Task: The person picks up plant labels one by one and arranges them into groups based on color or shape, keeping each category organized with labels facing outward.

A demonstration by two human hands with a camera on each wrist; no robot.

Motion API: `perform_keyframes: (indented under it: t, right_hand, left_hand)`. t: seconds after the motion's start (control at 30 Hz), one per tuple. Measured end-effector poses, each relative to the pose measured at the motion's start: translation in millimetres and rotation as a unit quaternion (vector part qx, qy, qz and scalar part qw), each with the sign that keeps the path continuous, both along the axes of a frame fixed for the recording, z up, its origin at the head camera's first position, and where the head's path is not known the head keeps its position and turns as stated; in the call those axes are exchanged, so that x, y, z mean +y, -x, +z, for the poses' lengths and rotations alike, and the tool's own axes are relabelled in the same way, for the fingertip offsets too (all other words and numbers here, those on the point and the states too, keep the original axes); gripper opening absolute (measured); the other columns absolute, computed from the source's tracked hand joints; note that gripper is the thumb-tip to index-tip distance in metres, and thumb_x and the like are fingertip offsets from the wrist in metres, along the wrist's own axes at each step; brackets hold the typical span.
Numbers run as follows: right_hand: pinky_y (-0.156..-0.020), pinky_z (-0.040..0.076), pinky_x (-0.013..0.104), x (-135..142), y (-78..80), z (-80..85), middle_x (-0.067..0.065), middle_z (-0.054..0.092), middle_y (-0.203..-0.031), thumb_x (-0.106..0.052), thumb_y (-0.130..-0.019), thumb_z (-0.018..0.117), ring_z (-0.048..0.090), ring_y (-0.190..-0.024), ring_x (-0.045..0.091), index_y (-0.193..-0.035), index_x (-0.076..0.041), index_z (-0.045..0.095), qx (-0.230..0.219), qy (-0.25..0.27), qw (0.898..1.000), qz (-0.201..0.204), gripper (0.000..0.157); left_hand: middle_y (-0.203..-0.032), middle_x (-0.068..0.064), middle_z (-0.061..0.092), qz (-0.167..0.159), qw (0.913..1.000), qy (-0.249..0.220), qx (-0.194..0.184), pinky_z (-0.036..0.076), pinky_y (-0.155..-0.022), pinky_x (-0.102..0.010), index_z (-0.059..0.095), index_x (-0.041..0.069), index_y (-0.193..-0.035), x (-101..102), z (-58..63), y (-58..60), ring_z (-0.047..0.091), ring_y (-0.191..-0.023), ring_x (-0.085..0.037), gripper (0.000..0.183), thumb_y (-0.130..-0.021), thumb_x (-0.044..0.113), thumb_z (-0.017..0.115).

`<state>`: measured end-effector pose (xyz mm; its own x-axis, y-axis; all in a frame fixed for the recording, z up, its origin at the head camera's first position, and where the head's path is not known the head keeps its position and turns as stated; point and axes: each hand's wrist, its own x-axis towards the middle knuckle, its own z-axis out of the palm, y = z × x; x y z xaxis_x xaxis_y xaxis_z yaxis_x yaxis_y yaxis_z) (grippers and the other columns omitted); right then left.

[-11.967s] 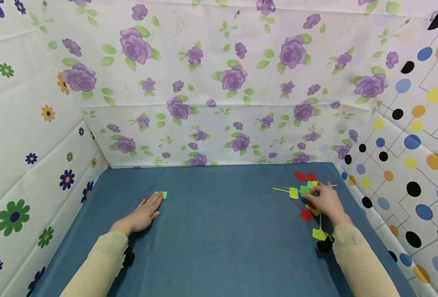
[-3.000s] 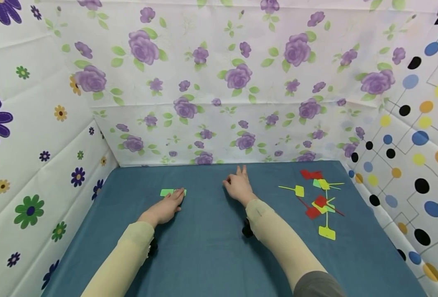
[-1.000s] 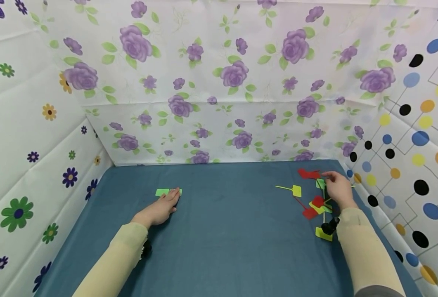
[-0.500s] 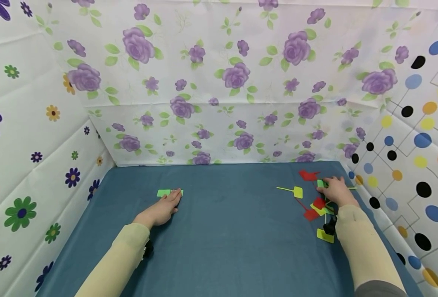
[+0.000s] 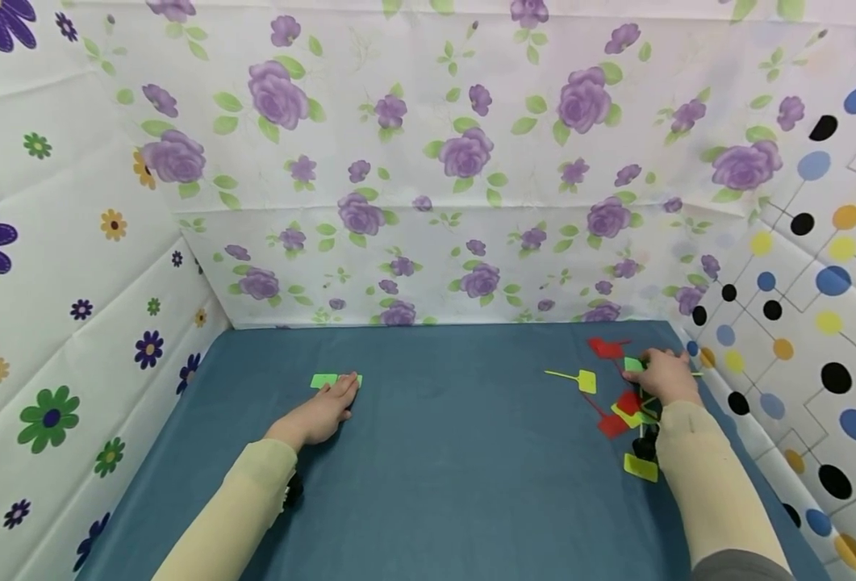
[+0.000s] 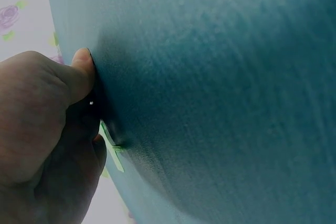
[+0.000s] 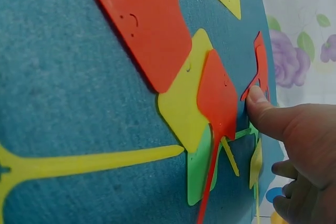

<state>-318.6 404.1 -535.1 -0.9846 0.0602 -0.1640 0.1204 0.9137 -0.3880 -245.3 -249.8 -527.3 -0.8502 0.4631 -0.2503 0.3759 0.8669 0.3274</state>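
My left hand (image 5: 315,413) lies with straight fingers on a green cable tie tag, which shows at their tips, beside another green tag (image 5: 323,380). In the left wrist view a green tag edge (image 6: 113,148) peeks out past the fingers. My right hand (image 5: 666,375) is over the pile at the right, thumb and fingers at a green cable tie tag (image 5: 633,365); whether they pinch it is hidden. In the right wrist view the thumb of the right hand (image 7: 310,145) reaches toward green (image 7: 254,127) and yellow (image 7: 255,163) tags.
Around the right hand lie red tags (image 5: 606,349), a yellow tag (image 5: 586,382) with its tail leftward, a red tag (image 5: 612,425) and a yellow tag (image 5: 641,467) nearer the front. Patterned cloth walls (image 5: 428,266) bound the blue tabletop (image 5: 457,452).
Earlier my right hand came from the table's middle back to the tag pile. Over the last second it lowered slightly onto the green tag. The left hand keeps its place on the green tags.
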Motion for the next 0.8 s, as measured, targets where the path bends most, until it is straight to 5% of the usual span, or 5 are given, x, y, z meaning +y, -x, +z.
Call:
perform_keyframes:
  t: [0.37,0.57,0.8]
  right_hand:
    - [-0.114,0.016,0.085,1,6.9,9.6,0.045,0.053,-0.126,-0.028,-0.098,0.081,0.017,-0.136,0.078,-0.126,0.021,0.062,-0.007,-0.004,0.999,0.049,0.060]
    - [-0.102,0.035,0.082,2,14.0,12.4,0.045,0.053,-0.121,-0.037,-0.092,0.086,0.022,-0.129,0.077,-0.119,0.017,0.067,-0.011,-0.043,0.998,0.037,0.063]
    - [-0.112,0.025,0.084,4,15.6,13.3,0.052,0.042,-0.138,-0.039,-0.095,0.081,0.004,-0.139,0.081,-0.123,0.014,0.070,-0.051,-0.041,0.997,0.036,0.061]
  left_hand:
    - [-0.177,-0.023,0.009,0.002,0.9999,0.012,-0.011,0.012,-0.131,-0.059,0.019,-0.005,-0.169,1,2.5,-1.4,0.010,-0.163,-0.042,0.062,-0.116,0.012,0.047]
    - [-0.176,-0.026,0.010,0.000,0.9999,0.013,-0.004,0.013,-0.131,-0.059,0.020,-0.007,-0.168,1,3.2,-1.4,0.011,-0.163,-0.043,0.061,-0.116,0.011,0.046]
    - [-0.177,-0.024,0.011,0.002,0.9999,0.016,-0.001,0.014,-0.131,-0.059,0.020,-0.006,-0.168,2,1.9,-0.8,0.012,-0.163,-0.042,0.062,-0.116,0.011,0.048]
